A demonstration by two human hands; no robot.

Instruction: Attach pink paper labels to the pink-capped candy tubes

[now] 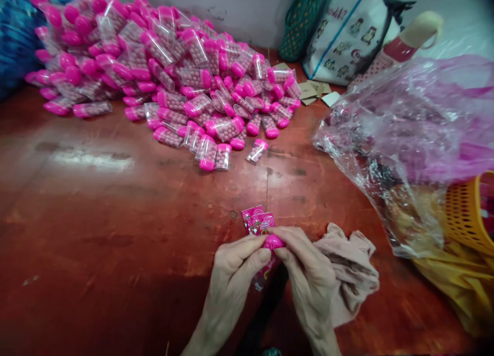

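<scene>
Both of my hands meet near the front of the reddish-brown wooden surface. Pinched between their fingertips is a small container with a bright pink cap [273, 242]. My left hand [236, 266] grips it from the left with thumb and forefinger, and my right hand [309, 266] from the right. The fingers cover most of its body. Just beyond the fingertips lie pink printed labels [266, 220], partly overlapping. More pink print shows below the cap, but I cannot tell whether it belongs to the container. A crumpled beige cloth [353, 268] lies beside my right hand.
A large heap of clear, pink-capped containers filled with small balls [196, 78] spreads along the wall. At the right are a clear and pink plastic bag [409, 124], a yellow basket [465, 212] and yellow fabric [455, 273]. A printed white bag [345, 34] stands behind.
</scene>
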